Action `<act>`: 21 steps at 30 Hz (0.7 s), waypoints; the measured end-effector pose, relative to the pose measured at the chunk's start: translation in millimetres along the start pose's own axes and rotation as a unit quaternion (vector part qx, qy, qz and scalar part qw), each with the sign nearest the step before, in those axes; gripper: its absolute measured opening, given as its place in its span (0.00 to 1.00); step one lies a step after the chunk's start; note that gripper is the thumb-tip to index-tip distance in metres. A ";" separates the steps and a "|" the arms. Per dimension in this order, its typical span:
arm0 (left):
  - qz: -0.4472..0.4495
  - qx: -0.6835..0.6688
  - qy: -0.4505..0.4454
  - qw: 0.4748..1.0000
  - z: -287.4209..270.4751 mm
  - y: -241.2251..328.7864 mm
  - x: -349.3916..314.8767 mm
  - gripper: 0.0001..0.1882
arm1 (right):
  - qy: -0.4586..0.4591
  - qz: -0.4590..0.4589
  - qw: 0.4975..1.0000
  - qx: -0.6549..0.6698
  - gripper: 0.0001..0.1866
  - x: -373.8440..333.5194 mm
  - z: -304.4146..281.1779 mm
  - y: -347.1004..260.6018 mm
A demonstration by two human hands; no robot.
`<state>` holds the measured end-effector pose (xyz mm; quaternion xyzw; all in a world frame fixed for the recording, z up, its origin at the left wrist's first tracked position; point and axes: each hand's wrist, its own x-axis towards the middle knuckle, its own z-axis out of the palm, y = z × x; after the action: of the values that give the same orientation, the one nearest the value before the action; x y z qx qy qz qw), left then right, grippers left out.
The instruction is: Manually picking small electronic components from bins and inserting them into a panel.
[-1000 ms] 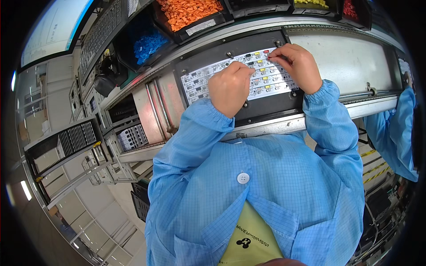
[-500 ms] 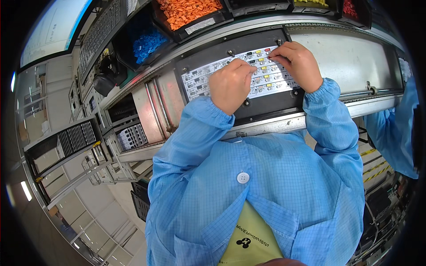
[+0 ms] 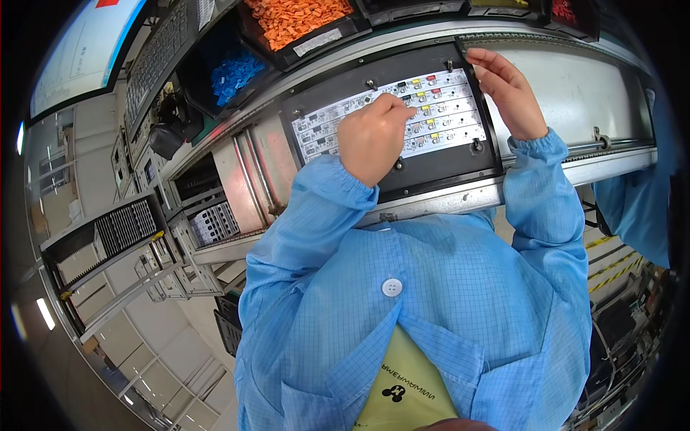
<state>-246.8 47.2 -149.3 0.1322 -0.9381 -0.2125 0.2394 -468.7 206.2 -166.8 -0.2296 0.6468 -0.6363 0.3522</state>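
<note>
A white circuit board panel (image 3: 454, 108) with several rows of small parts lies in a black carrier frame (image 3: 449, 169). Yellow parts stand in its rows, and a red part (image 3: 435, 91) sits in the second row, below another red one. Over the panel's middle is my left hand (image 3: 370, 140), its thumb and forefinger pinched together; whatever they hold is too small to make out. My right hand (image 3: 512, 97) hovers off the panel's upper right corner, fingers stretched and apart, with nothing visible in them.
Behind the rail stand dark bins: orange parts (image 3: 298, 20), blue parts (image 3: 237, 75), yellow parts (image 3: 503, 3) and red parts (image 3: 564, 10). A keyboard (image 3: 164, 61) and a screen (image 3: 83, 57) are at the far left. Metal conveyor rails (image 3: 467, 197) run along the near side.
My right hand has lifted from the panel's second row and moved right, its fingers opening. A red part now shows in that row. My left hand has barely moved.
</note>
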 end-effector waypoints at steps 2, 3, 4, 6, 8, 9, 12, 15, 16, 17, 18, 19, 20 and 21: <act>0.019 0.047 -0.054 0.997 -4.2 1.8 -3.2 0.07 | 0.010 0.020 0.996 0.087 0.21 1.9 -5.7 2.7; 0.019 0.048 -0.053 0.997 -7.7 1.7 -3.0 0.07 | 0.015 0.040 0.984 0.175 0.22 2.8 -5.0 1.9; 0.002 0.000 -0.058 0.998 -11.9 1.9 -1.5 0.11 | 0.014 0.040 0.984 0.176 0.22 2.7 -3.7 1.2; -0.014 -0.046 -0.064 0.997 -19.9 -1.9 -2.2 0.14 | 0.048 0.093 0.969 0.222 0.23 1.8 0.3 -0.1; -0.116 -0.238 -0.088 0.960 -27.1 -11.4 -8.0 0.20 | 0.049 0.076 0.973 0.213 0.23 4.5 1.8 6.6; -0.138 -0.317 -0.095 0.933 -26.8 -18.8 -8.6 0.20 | 0.051 0.060 0.977 0.200 0.23 5.1 1.4 9.8; -0.254 -0.491 -0.123 0.824 -34.3 -26.9 -14.6 0.20 | 0.042 0.054 0.982 0.179 0.23 4.8 3.6 13.0; -0.324 -0.564 -0.130 0.748 -39.5 -20.8 -13.2 0.21 | 0.007 0.040 0.984 0.173 0.24 0.0 11.8 8.4; -0.324 -0.562 -0.130 0.749 -42.6 -18.4 -12.2 0.21 | -0.021 0.032 0.985 0.169 0.24 -1.9 15.0 7.7; -0.350 -0.598 -0.119 0.711 -45.7 -15.7 -10.9 0.22 | -0.038 0.035 0.983 0.174 0.24 -4.0 19.9 5.4; -0.374 -0.632 -0.106 0.670 -47.5 -14.2 -9.6 0.23 | -0.039 0.033 0.983 0.174 0.24 -5.0 23.5 3.6; -0.373 -0.632 -0.105 0.671 -46.8 -16.5 -11.7 0.23 | -0.060 0.023 0.983 0.174 0.24 -5.7 26.5 2.4; -0.347 -0.658 -0.098 0.661 -44.6 -20.7 -15.9 0.23 | -0.080 0.012 0.981 0.174 0.24 -6.6 29.5 0.9; -0.322 -0.683 -0.090 0.649 -45.3 -21.5 -16.5 0.22 | -0.079 0.024 0.982 0.171 0.23 -7.8 33.7 -0.3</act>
<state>-206.7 19.0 -129.8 0.2048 -0.4431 -0.8678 0.0928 -438.5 189.6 -163.3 -0.1995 0.5038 -0.7087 0.4517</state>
